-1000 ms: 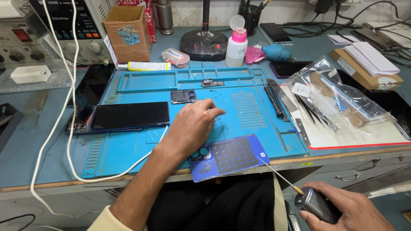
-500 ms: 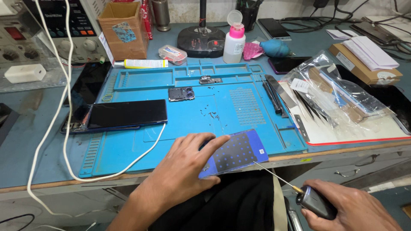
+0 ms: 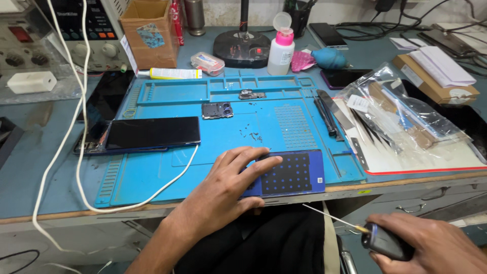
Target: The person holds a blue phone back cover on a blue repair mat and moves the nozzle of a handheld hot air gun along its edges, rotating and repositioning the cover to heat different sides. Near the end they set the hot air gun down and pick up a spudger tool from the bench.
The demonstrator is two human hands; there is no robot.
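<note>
Presently, the left hand (image 3: 228,185) is laid palm down at the near edge of the blue work mat (image 3: 152,172), its forearm reaching up from the lower left. Its fingers are spread and extended flat across the left part of a blue rectangular panel (image 3: 294,172) with a dark dotted face; the thumb is tucked along the panel's near edge, so the panel is pressed rather than grasped. That panel lies at the front of the mat, partly overhanging the bench edge.

The right hand (image 3: 431,246) is held low at the lower right, off the bench and well apart from the panel. It is closed around a small dark tool (image 3: 384,242), from which a thin metal tip points up and left towards the bench.

Farther back on the mat, a dark phone (image 3: 147,133) lies flat, with a small camera module (image 3: 217,110) beyond it. A white cable (image 3: 76,152) is looped across the mat's left side.
</note>
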